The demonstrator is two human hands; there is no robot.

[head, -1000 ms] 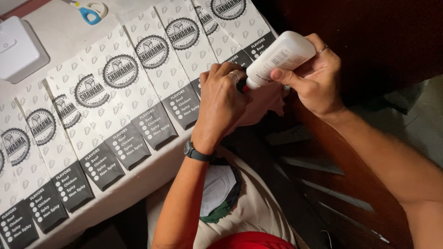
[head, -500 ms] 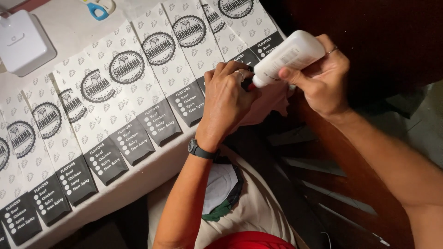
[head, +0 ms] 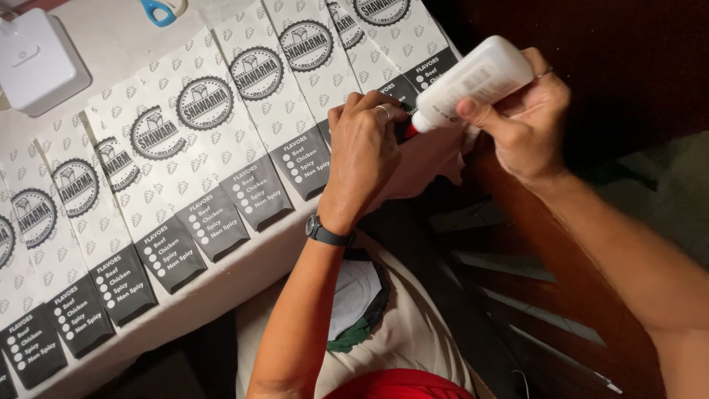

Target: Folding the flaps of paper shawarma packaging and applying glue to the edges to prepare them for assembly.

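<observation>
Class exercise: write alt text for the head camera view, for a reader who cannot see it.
A right hand tilts a white squeeze bottle, red tip down, towards the left hand's fingers at a table edge. Overlapping printed paper sleeves lie in a row on the table.

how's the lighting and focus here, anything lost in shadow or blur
Head view: the paper sleeves on the white table are evenly lit and sharp; the right side falls into deep shadow; the left hand, right hand and glue bottle stay crisp.

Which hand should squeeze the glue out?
Probably the right hand: it already grips the white glue bottle, nozzle pointing down. The left hand has its fingers at the red tip.
</observation>
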